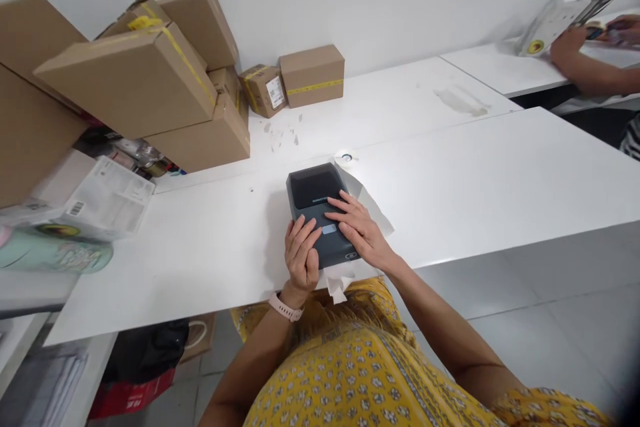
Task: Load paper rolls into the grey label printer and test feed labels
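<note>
While the left hand [301,255] curls at the left side of a dark grey box-shaped device [337,252], its fingers lie over the top, and I cannot tell if that grip is tight around the edge. The right hand [364,232] comes from the other side with a wide grip, its fingers spread over the top. The device sits on the white worktop [500,180], near the front edge, right before the person. It has a black panel [313,185] at its far end and a small pale blue patch [329,229] between the hands. White paper [373,205] lies beside it on the right, and a crumpled bit of paper [339,288] hangs by the worktop's edge. A pink wristband [286,307] is on the left wrist. Big cardboard boxes [135,80] are piled at the left, near a mint green bottle [83,252]. Far to the right, another person's arm [590,72] reaches in.
</note>
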The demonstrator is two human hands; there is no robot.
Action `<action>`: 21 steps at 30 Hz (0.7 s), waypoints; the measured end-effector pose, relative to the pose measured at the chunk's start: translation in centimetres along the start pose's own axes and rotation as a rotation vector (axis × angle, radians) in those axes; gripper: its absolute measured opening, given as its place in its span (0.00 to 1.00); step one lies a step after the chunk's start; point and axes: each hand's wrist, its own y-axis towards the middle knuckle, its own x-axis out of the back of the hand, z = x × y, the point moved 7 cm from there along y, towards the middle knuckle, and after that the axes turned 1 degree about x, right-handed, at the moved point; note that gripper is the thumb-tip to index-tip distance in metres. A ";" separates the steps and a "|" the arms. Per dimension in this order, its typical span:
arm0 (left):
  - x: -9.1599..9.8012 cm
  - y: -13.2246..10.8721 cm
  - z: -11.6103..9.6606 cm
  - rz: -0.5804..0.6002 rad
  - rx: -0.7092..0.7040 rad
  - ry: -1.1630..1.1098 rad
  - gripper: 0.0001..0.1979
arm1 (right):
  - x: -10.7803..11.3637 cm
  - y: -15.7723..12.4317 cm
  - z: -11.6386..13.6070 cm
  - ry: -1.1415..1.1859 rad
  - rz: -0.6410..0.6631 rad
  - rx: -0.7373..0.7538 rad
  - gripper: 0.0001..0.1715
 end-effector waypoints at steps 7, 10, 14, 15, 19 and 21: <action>-0.1 -0.4 0.3 -0.036 0.031 -0.016 0.23 | -0.1 -2.0 0.5 -0.043 -0.212 0.015 0.23; -0.1 -0.8 0.5 -0.025 0.058 -0.009 0.24 | -0.2 -2.2 0.4 -0.065 -0.223 -0.001 0.24; -0.1 -1.0 0.5 -0.020 0.071 -0.010 0.23 | -0.3 -2.2 0.2 -0.091 -0.214 -0.006 0.24; -0.1 -1.0 0.6 -0.020 0.076 -0.009 0.23 | -0.3 -2.2 0.2 -0.093 -0.219 -0.007 0.24; 0.0 -1.2 0.6 -0.019 0.091 0.006 0.23 | -0.4 -2.5 0.0 -0.102 -0.253 -0.021 0.24; -0.1 -1.4 0.6 -0.017 0.086 0.013 0.23 | -0.6 -2.7 -0.2 -0.102 -0.261 -0.030 0.24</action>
